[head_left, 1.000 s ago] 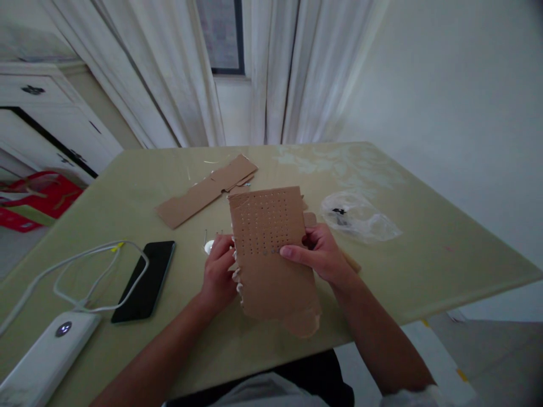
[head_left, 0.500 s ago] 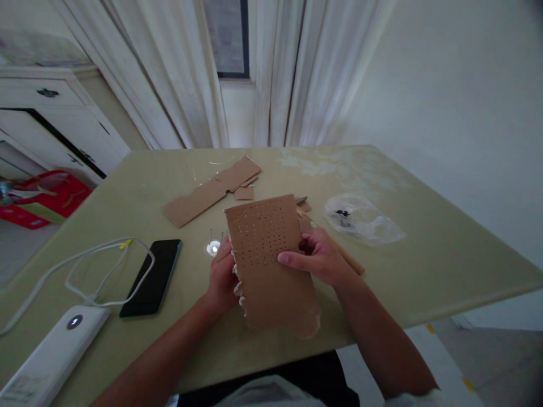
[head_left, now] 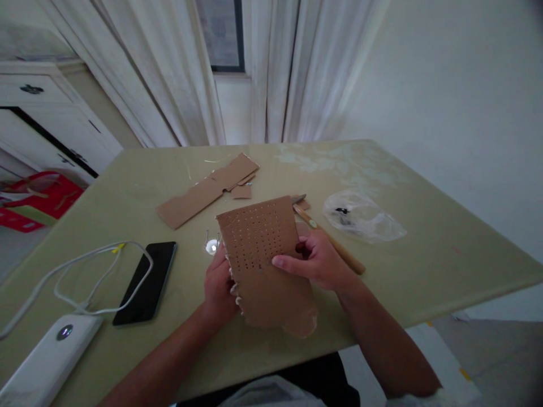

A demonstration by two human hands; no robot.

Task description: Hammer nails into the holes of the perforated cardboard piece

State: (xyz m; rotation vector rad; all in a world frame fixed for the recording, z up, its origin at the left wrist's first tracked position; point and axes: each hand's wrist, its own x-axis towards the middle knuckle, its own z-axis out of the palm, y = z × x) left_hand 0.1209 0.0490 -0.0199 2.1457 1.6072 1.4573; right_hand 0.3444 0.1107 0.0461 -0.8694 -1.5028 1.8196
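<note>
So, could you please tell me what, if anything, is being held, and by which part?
The right hand holds the hole-dotted cardboard by its right edge, thumb on the front; the left hand is at its ragged left edge, grip mostly hidden.

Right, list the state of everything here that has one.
Perforated cardboard, held, left edge ragged
Right hand, gripping the perforated cardboard, thumb in front
Left hand, at the ragged edge, fingers mostly hidden
Phone, lying flat, screen dark
Cable, looped, crossing the phone
Power bank, lying flat
Plastic bag, crumpled
Wooden-handled tool, lying down, partly hidden
Cardboard strip, lying flat
Curtains, parted
</note>
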